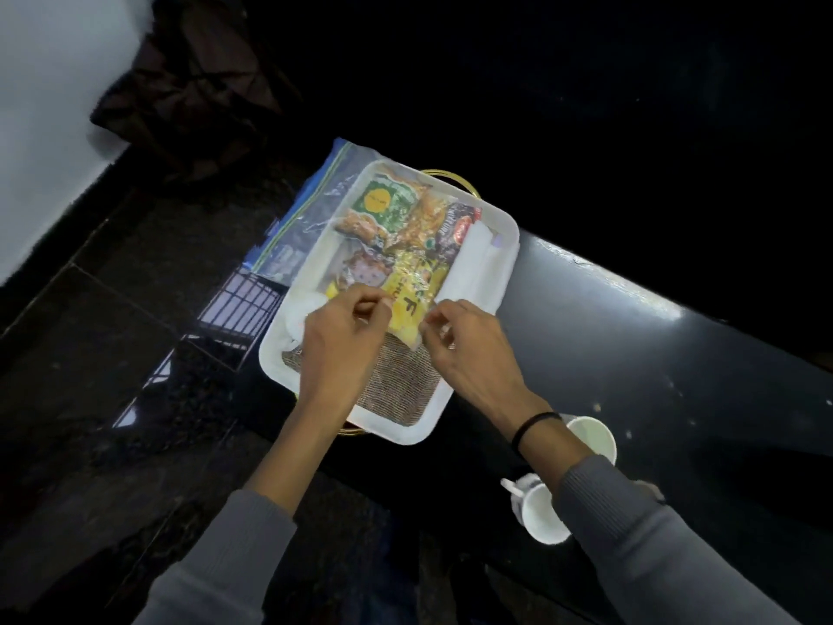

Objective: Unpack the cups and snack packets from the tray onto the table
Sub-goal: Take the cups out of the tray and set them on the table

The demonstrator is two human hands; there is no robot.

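Both hands are working at the near end of the clear bag [360, 209] that lies in the white tray [399, 434]. The left hand [340, 340] and the right hand [471, 349] sit close together with only a narrow gap between them. Each has its fingers [377, 304] curled in a pinch on what looks like the bag's thin near edge, just over a yellow packet [405, 309]. The film is too fine for me to swear which layer each pinch has. The snack packets [396, 218] are all inside that bag, still in the tray. The bag stretches away from the hands toward the tray's far corner, so its long axis runs straight out from the fingertips. Its blue zip strip [295, 209] runs along the far-left side and hangs over the tray's rim, so it is nearer the left hand, though neither hand is on it now. To my eye that is what matters next: the opening lies away to the left, not where the fingers are. Either the whole bag gets lifted from this end, or the left hand has to reach over for the zip. On the table [631, 336], near the right forearm, a paper cup [592, 437] and a white mug [538, 512] already stand outside the tray.
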